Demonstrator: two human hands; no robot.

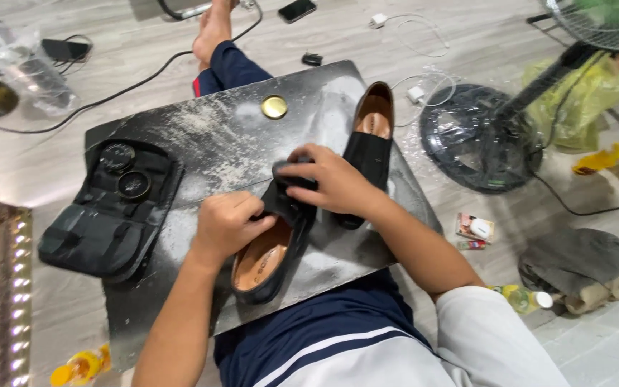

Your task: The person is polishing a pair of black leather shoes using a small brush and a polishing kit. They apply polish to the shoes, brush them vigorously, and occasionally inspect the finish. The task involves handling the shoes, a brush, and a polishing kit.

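One black loafer (pixel 270 254) with a tan insole lies mid-board, its collar gripped by the left hand (pixel 225 223) while the right hand (pixel 331 183) presses a dark cloth (pixel 289 174) to its toe; a second loafer (pixel 370 143) at two o'clock, one brass tin (pixel 274 107) at twelve, one black pouch (pixel 109 211) at nine holding two round tins.

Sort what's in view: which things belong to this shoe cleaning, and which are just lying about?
In use: left hand, right hand, black loafer, second loafer, black pad, board, open kit case.
Lying about: fan base, phone, orange bottle.
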